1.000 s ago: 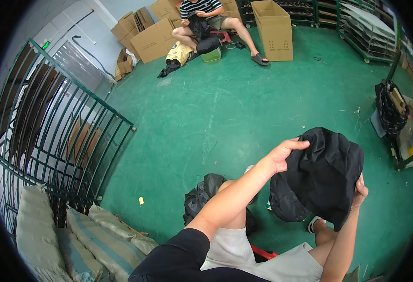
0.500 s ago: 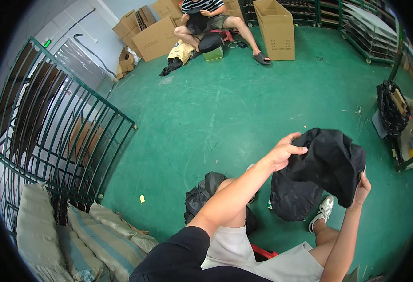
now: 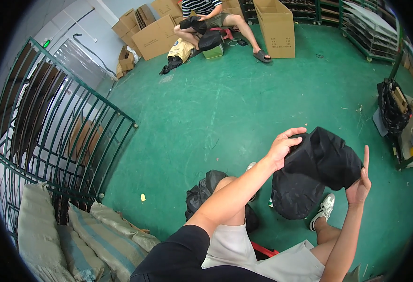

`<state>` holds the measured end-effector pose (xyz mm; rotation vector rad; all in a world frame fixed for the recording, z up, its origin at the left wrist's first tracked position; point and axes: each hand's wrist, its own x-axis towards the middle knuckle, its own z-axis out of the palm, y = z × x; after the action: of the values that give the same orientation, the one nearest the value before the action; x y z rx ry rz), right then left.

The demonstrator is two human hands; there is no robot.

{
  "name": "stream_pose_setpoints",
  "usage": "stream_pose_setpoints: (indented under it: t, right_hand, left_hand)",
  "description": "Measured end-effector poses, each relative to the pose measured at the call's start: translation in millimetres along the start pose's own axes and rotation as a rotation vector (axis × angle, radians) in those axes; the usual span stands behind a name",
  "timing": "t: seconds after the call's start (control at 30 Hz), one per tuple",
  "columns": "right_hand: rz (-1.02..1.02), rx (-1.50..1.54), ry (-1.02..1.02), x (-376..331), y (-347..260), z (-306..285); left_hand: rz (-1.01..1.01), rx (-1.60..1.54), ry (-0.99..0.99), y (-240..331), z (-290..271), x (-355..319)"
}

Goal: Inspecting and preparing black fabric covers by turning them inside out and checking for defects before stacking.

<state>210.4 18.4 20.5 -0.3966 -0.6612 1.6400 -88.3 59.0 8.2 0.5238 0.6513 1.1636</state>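
A piece of black cloth (image 3: 331, 157), soft and folded, is stretched between my hands above the floor. My left hand (image 3: 284, 146) grips its left edge between thumb and fingers. At its right edge, my right hand (image 3: 360, 187) holds it with the thumb, and the index finger points upward. Part of the right fingers is hidden behind the cloth. Just under the cloth is a rounded black bag or cloth bundle (image 3: 295, 199); whether the two are joined I cannot tell. Another crumpled black bundle (image 3: 201, 195) lies beside my left knee.
Stuffed woven sacks (image 3: 100, 239) lean at the lower left, below a green metal rack (image 3: 70, 127). Across the green floor (image 3: 192, 113) sits another person (image 3: 206, 14) with black cloth, near cardboard boxes (image 3: 276, 35). A trolley with a black bag (image 3: 393, 110) stands at right.
The cloth has turned slightly and its right side has risen. My right index finger has straightened upward. The other person's black cloth is lower, at the lap.
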Motion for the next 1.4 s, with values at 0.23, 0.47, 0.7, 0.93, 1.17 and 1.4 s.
stream_pose_setpoints:
  t: [0.23,0.47,0.7,0.93,1.17,1.4]
  right_hand:
    - [0.098,-0.247,0.109,3,1,27]
    - [0.244,-0.209,0.272,3,-14,-8]
    - [0.328,-0.275,0.384,14,-9,-13]
    - [0.076,-0.24,0.19,70,-25,-22]
    - [0.172,-0.225,0.704,148,54,-123]
    - [0.538,-0.351,0.866,64,172,-196]
  left_hand:
    - [0.105,0.162,0.054,3,8,1]
    - [-0.076,0.099,0.018,8,-6,0]
    - [-0.196,0.161,0.126,9,-7,4]
    - [0.129,0.113,-0.255,44,4,40]
    - [0.085,0.035,0.435,-37,-108,168]
    - [-0.263,-0.032,0.688,-164,-233,150]
